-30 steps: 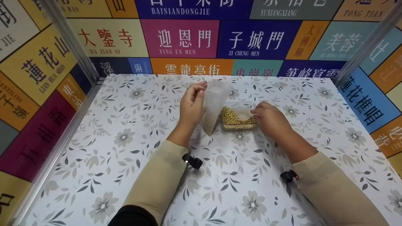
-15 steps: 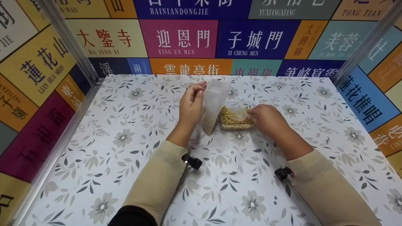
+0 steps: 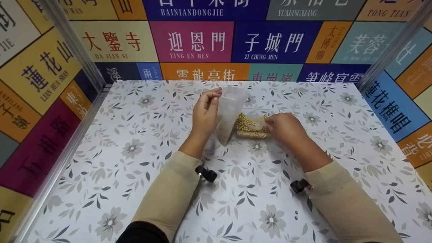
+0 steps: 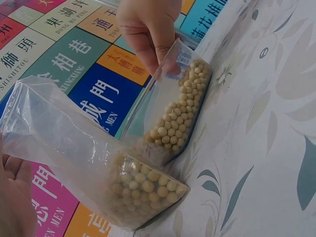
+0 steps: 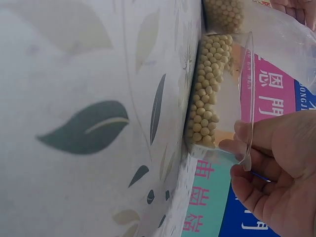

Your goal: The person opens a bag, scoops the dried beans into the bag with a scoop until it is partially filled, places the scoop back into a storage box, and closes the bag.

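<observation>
My left hand [image 3: 205, 109] holds the upper left side of a translucent plastic bag [image 3: 231, 104], which stands upright with its pointed corner toward me. In the left wrist view, round yellow soybeans [image 4: 143, 190] fill the bottom of this bag. Just right of it on the table is a clear plastic box [image 5: 251, 94], partly filled with soybeans [image 5: 203, 94]. The beans in the box slope up its sides around a lower middle. My right hand [image 3: 288, 128] pinches the right rim of the box between thumb and fingers. Some right fingertips are hidden in the head view.
A white table [image 3: 256, 189] with a grey floral print lies under everything. Coloured sign-covered panels [image 3: 192, 42] rise at its back and sides. Metal posts [image 3: 76, 44] stand at the back corners. Each sleeve carries a small black wrist camera [image 3: 206, 173].
My right hand and the box have shifted slightly left, closer to the bag. My left hand and the bag have stayed almost still.
</observation>
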Demonstrator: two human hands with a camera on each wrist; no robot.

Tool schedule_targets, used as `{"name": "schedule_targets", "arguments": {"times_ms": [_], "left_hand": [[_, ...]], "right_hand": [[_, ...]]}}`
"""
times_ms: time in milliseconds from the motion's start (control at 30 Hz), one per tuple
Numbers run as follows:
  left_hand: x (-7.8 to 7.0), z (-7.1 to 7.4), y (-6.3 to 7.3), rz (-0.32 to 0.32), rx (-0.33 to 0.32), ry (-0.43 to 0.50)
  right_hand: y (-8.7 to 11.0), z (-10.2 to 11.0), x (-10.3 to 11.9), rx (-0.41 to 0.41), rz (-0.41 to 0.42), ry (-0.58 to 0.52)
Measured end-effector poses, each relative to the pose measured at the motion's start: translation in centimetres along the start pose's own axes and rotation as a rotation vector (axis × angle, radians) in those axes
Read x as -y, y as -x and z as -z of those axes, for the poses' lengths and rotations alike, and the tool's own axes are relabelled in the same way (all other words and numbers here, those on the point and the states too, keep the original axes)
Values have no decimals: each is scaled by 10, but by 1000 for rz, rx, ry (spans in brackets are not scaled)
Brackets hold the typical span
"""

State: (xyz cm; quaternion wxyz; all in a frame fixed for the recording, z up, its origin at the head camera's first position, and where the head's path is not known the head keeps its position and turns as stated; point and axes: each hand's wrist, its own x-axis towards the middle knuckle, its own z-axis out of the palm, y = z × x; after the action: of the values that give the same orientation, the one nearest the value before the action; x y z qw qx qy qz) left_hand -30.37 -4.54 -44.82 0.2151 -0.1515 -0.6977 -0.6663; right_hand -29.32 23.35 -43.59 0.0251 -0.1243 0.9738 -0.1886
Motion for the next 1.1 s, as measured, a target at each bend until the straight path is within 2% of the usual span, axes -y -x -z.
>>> {"name": "schedule_targets", "arguments": {"times_ms": [300,767,1100], "left_hand": [[-1,0,1,-2,2,0],[-1,0,0,0,9,-10],[-1,0,0,3,3,16]], "right_hand": [[1,-4,6,-58,1,51],[11,-10,-7,-201,60,-58],[24,-2,-13,-221,15,-98]]}}
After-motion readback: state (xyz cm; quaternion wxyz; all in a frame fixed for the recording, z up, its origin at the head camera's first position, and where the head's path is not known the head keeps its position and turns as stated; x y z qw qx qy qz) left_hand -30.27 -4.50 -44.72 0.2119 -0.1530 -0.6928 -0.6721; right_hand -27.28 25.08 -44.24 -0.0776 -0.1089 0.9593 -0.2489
